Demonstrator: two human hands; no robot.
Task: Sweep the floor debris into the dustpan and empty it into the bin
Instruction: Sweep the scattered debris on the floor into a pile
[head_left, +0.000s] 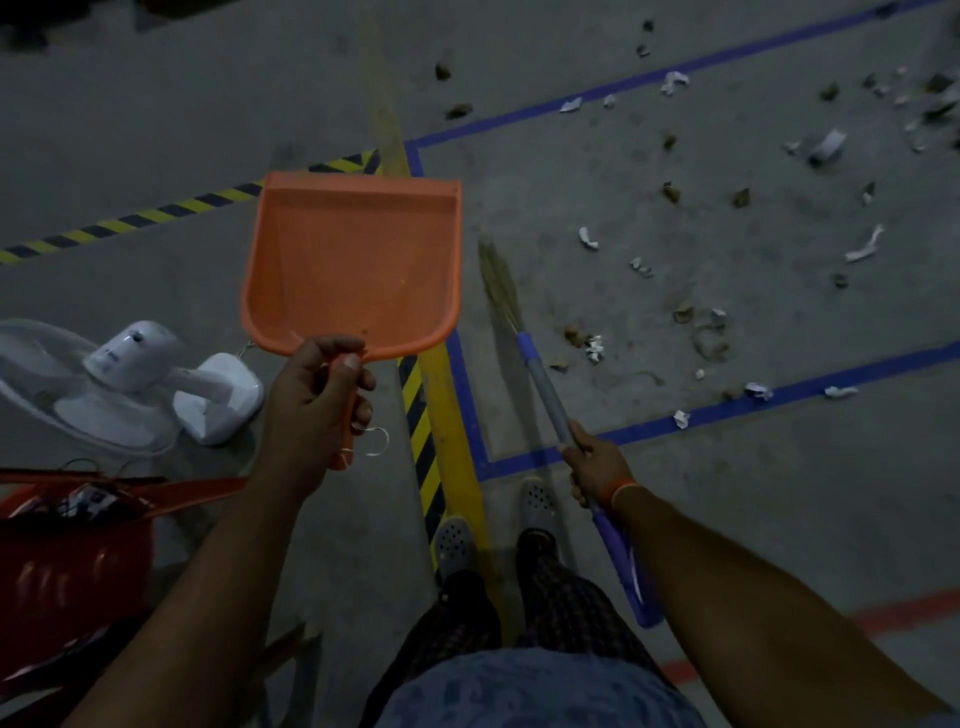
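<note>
My left hand (317, 395) has its grip closed around the orange plastic dustpan (353, 265) (pan empty). My right hand (597, 462) grips the grey-and-purple broom (545, 384); scattered paper-and-leaf debris (701, 322) lies at two o'clock.

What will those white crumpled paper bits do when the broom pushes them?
The white crumpled paper scraps look thin and light, so they would probably slide or tumble easily. Some might flutter past the straw-bristled broom with the grey handle, since they lie loosely scattered on the grey concrete floor.
</note>
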